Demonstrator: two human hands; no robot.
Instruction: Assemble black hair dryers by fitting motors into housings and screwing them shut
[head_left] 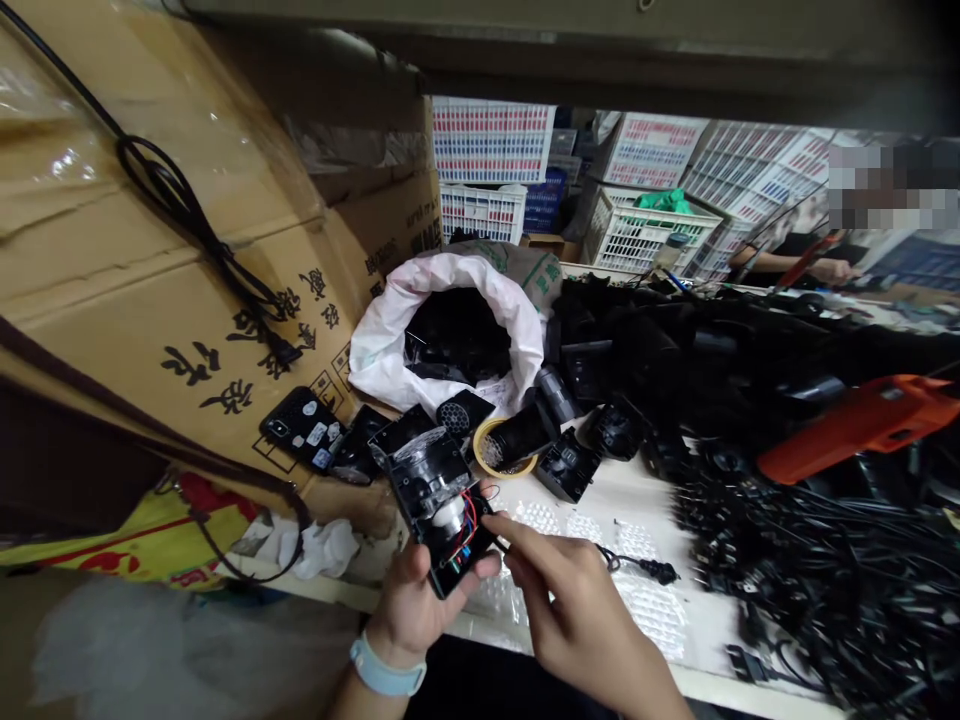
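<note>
My left hand (420, 590) grips an opened black plastic appliance housing (450, 570) from below, thumb on its near left edge. Inside the housing sit a white motor-like part (450, 516) and thin red, blue and black wires (469, 525). At the housing's right edge, my right hand (574, 600) has its index fingertip by the wires, its other fingers bent around the black power cord where it leaves the housing. Part of that grip is hidden. The power cord (622, 562) comes out beyond the hand and ends in a plug (660, 572) on the bench.
Behind the housing stand a yellow bowl (480, 455) of small parts and a white sack (375, 345) of black parts. A phone (304, 430) lies left. Black cords (795, 570) and an orange tool (847, 430) lie right. A co-worker's hand (832, 270) shows far back.
</note>
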